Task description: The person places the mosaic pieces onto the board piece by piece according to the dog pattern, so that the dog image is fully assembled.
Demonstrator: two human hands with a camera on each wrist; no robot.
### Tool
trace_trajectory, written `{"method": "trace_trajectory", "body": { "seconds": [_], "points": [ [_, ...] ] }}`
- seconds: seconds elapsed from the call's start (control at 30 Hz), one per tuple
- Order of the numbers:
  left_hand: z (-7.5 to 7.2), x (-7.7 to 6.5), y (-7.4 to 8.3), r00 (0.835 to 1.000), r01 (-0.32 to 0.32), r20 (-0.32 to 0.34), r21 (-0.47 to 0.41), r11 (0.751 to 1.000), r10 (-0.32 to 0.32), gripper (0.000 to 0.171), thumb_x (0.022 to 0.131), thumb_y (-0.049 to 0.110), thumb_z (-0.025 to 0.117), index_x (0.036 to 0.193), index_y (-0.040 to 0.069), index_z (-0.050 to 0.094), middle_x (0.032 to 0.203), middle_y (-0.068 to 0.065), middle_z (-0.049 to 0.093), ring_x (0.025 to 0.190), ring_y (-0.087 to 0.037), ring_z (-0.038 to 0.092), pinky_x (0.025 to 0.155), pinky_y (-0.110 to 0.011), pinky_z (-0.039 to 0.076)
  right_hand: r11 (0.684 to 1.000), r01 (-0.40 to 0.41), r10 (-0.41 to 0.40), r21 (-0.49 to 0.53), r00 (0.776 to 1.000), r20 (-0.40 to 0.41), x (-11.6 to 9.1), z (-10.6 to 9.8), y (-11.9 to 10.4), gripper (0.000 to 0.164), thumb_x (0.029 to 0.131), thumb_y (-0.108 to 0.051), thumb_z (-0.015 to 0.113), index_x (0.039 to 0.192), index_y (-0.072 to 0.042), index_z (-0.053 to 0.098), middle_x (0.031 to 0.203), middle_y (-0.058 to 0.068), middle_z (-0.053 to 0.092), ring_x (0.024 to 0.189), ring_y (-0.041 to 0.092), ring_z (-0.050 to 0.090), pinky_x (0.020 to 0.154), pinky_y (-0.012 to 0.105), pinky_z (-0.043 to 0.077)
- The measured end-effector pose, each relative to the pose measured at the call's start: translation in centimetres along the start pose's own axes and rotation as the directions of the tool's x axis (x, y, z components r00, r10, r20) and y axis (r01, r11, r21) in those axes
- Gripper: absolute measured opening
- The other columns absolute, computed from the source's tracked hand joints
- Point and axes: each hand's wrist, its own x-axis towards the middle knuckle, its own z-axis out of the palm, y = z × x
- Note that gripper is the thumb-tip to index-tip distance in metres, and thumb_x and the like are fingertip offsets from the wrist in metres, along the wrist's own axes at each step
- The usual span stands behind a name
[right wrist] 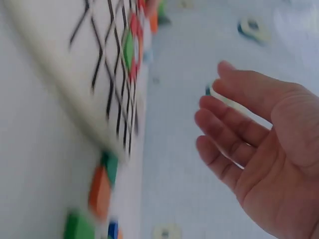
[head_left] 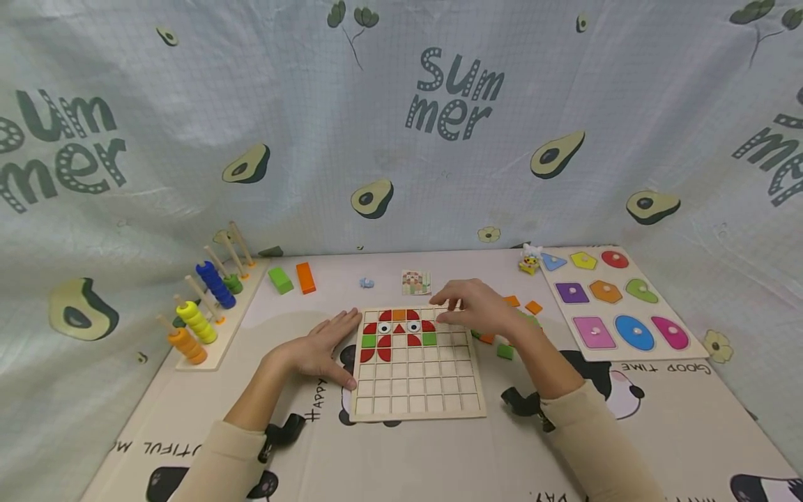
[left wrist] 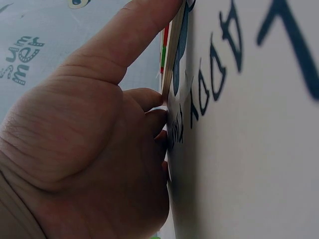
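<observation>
A square wooden grid board [head_left: 417,410] lies on the table. Red, green and orange tiles, some with printed eyes, form a pattern in its upper left part. My left hand [head_left: 316,347] rests beside the board, thumb and fingers spread along its left edge. The left wrist view shows that hand [left wrist: 75,134] with straight fingers touching the board's side. Over the board's upper right corner hovers my right hand [head_left: 475,305], raised above the grid. In the right wrist view this hand [right wrist: 269,144] has loosely bent fingers and no tile is visible in it.
Loose tiles [head_left: 505,351] lie right of the board. A small picture card [head_left: 416,282] is behind it. At left stands a peg stacker [head_left: 216,348] with coloured rings; green [head_left: 280,280] and orange blocks [head_left: 305,277] lie near it. A shape puzzle [head_left: 596,307] is at right.
</observation>
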Motion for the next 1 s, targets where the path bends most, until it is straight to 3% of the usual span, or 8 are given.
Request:
{"method": "trace_trajectory", "body": {
  "seconds": [0.1, 0.2, 0.33, 0.43, 0.8, 1.0],
  "points": [
    [0.1, 0.0, 0.0, 1.000, 0.004, 0.000, 0.002, 1.000, -0.004, 0.131, 0.056, 0.066, 0.081, 0.156, 0.020, 0.008, 0.162, 0.002, 0.002, 0.148, -0.020, -0.003, 0.118, -0.049, 0.002, 0.996, -0.086, 0.086, 0.034, 0.996, 0.017, -1.5, -1.3, 2.0, 0.024, 0.088, -0.021, 0.071, 0.112, -0.017, 0.070, 0.105, 0.001, 0.068, 0.090, 0.015, 0.060, 0.071, 0.030, 0.052],
    [0.0, 0.0, 0.0, 1.000, 0.006, -0.002, 0.001, 1.000, -0.006, 0.131, 0.056, 0.066, 0.081, 0.156, 0.020, 0.009, 0.162, 0.002, 0.002, 0.148, -0.019, -0.003, 0.119, -0.049, 0.002, 0.987, -0.155, 0.151, 0.032, 0.984, 0.096, -2.5, -2.1, 3.7, 0.018, 0.085, -0.016, 0.072, 0.103, -0.015, 0.070, 0.096, -0.002, 0.067, 0.088, 0.016, 0.058, 0.072, 0.031, 0.052],
    [0.0, 0.1, 0.1, 1.000, 0.000, -0.006, -0.002, 1.000, 0.000, 0.131, 0.056, 0.065, 0.081, 0.156, 0.019, 0.009, 0.162, 0.001, 0.003, 0.148, -0.020, -0.002, 0.119, -0.048, 0.003, 0.979, -0.199, 0.185, 0.048, 0.961, 0.208, -3.3, -2.4, 5.5, 0.018, 0.079, -0.013, 0.078, 0.095, -0.011, 0.069, 0.086, 0.000, 0.064, 0.079, 0.017, 0.056, 0.070, 0.031, 0.051],
    [0.0, 0.1, 0.0, 1.000, -0.001, -0.006, -0.001, 1.000, 0.001, 0.131, 0.057, 0.065, 0.081, 0.156, 0.019, 0.009, 0.162, 0.001, 0.003, 0.148, -0.020, -0.002, 0.119, -0.048, 0.003, 0.975, -0.214, 0.195, 0.053, 0.949, 0.246, -3.6, -2.0, 6.5, 0.023, 0.075, -0.017, 0.082, 0.091, -0.010, 0.068, 0.082, 0.001, 0.062, 0.075, 0.017, 0.054, 0.066, 0.030, 0.049],
    [0.1, 0.1, -0.1, 1.000, -0.004, -0.006, 0.003, 1.000, 0.004, 0.132, 0.056, 0.066, 0.081, 0.156, 0.019, 0.009, 0.162, 0.001, 0.003, 0.148, -0.020, -0.003, 0.118, -0.049, 0.002, 0.962, -0.268, 0.251, 0.046, 0.940, 0.230, -3.6, -1.3, 7.9, 0.020, 0.077, -0.010, 0.079, 0.093, -0.015, 0.068, 0.083, 0.001, 0.061, 0.076, 0.018, 0.053, 0.068, 0.032, 0.049],
    [0.0, 0.1, 0.0, 1.000, -0.002, -0.003, 0.001, 1.000, 0.002, 0.132, 0.056, 0.066, 0.081, 0.156, 0.019, 0.008, 0.162, 0.001, 0.002, 0.148, -0.019, -0.003, 0.119, -0.048, 0.001, 0.961, -0.271, 0.257, 0.049, 0.947, 0.193, -3.6, -1.4, 7.8, 0.019, 0.077, -0.008, 0.080, 0.090, -0.016, 0.068, 0.082, 0.000, 0.062, 0.076, 0.018, 0.054, 0.068, 0.032, 0.049]
  ]
}}
